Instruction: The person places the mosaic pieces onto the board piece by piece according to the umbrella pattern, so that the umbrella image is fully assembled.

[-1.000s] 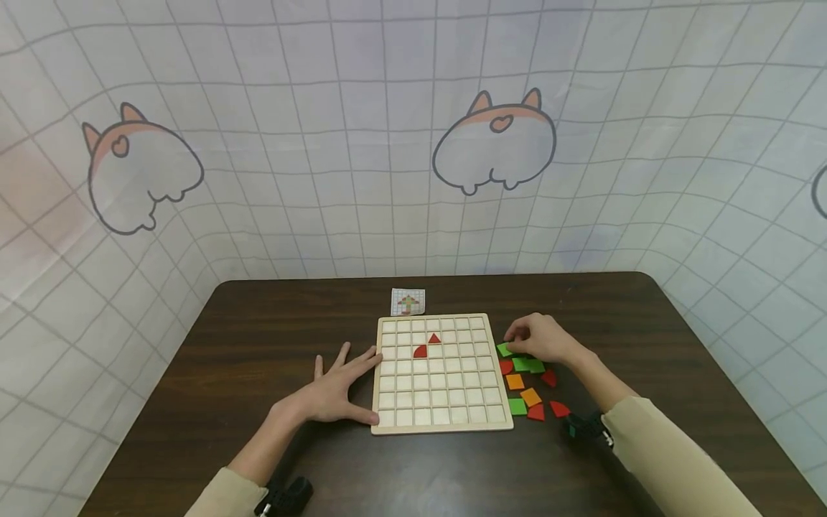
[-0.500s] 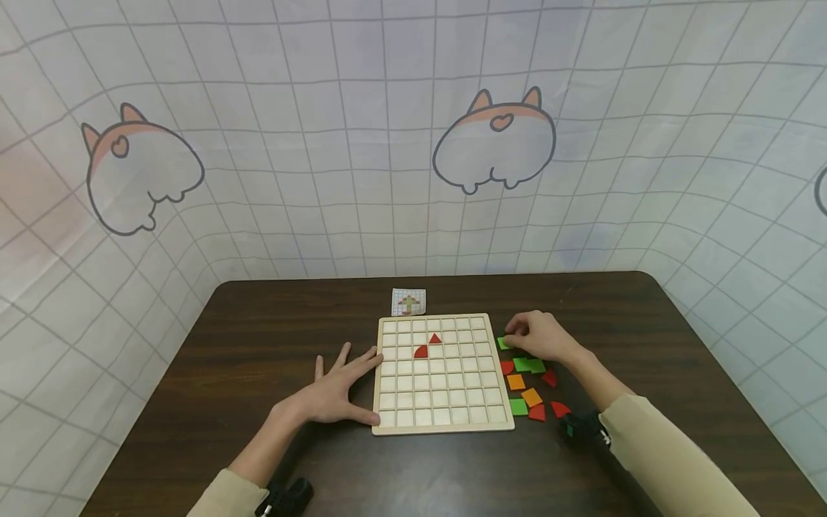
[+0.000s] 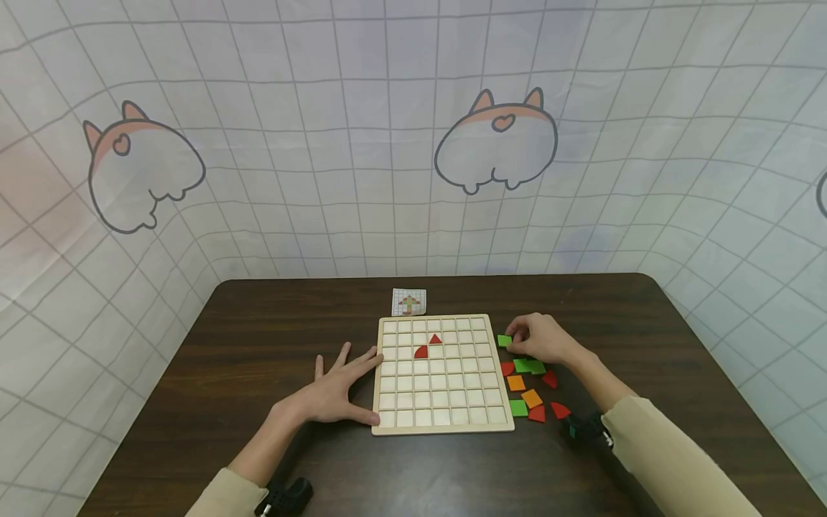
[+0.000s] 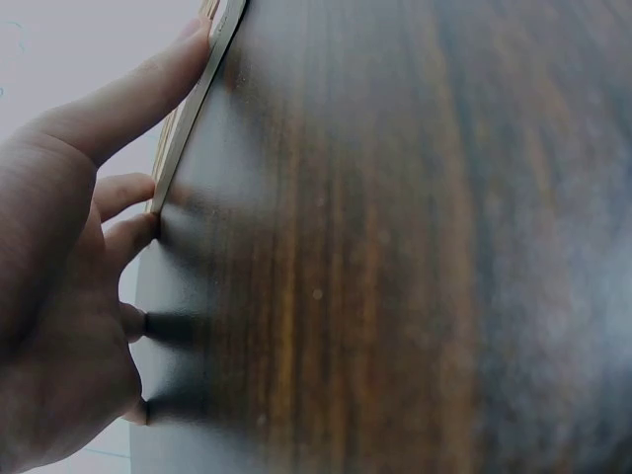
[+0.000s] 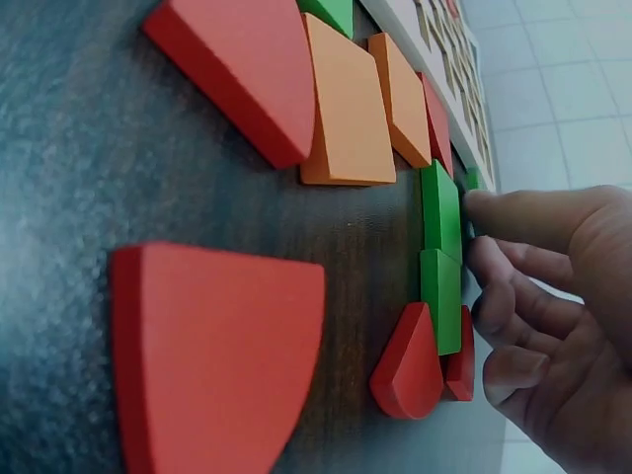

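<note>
My left hand (image 3: 329,391) lies with fingers spread at the left side of a wooden grid board (image 3: 446,434). Its thumb and forefinger touch the board's edge, which shows pale in the left wrist view beside the hand (image 4: 74,247). A red triangle (image 3: 435,339) and a red quarter-round piece (image 3: 421,352) sit in the board's grid. Just right of the board, my right hand (image 3: 541,337) pinches a green square tile (image 3: 504,340) at its right side. Seen from the right wrist, the fingers mostly hide that tile (image 5: 473,179).
Loose tiles lie right of the board: green squares (image 3: 519,408), orange squares (image 3: 532,398) and several red rounded pieces (image 3: 559,410). A small card (image 3: 409,302) with a coloured pattern lies behind the board on the dark table (image 3: 291,309). A patterned curtain (image 3: 362,215) hangs behind.
The green tile at my right fingertips has turned until its sides line up more with the board, and it has moved slightly away from me. My left hand keeps its place.
</note>
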`<state>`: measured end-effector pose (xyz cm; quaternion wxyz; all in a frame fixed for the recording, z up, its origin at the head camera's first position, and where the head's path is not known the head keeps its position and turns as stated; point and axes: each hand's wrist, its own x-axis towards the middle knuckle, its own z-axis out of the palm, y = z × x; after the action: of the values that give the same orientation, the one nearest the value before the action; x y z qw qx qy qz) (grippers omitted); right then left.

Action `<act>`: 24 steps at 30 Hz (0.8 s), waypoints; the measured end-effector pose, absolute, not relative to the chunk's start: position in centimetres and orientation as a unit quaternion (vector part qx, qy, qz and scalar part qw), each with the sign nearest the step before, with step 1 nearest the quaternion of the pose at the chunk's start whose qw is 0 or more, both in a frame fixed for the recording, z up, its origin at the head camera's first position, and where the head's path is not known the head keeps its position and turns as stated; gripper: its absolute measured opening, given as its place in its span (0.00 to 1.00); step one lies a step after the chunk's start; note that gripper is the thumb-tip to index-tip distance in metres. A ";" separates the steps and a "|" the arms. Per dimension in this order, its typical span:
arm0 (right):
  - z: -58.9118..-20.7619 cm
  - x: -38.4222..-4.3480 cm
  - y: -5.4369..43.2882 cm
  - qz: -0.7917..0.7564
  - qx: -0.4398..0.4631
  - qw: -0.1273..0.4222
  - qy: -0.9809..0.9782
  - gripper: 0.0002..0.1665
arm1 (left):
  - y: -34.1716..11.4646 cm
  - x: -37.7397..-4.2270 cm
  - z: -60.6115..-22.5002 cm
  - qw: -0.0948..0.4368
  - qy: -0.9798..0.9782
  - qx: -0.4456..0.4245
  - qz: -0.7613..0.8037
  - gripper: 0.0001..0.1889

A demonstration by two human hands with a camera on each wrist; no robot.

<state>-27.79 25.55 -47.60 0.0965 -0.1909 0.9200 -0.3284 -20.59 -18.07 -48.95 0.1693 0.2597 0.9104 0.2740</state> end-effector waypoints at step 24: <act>-45.9 -27.9 22.9 -0.344 -0.236 0.060 0.907 0.15 | -18.1 -20.6 -48.8 0.171 0.909 0.261 0.275 0.56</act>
<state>-27.86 22.85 -45.95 0.0604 -0.2356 0.9070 -0.3438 -20.56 -18.05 -48.80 0.1713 0.2606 0.9094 0.2752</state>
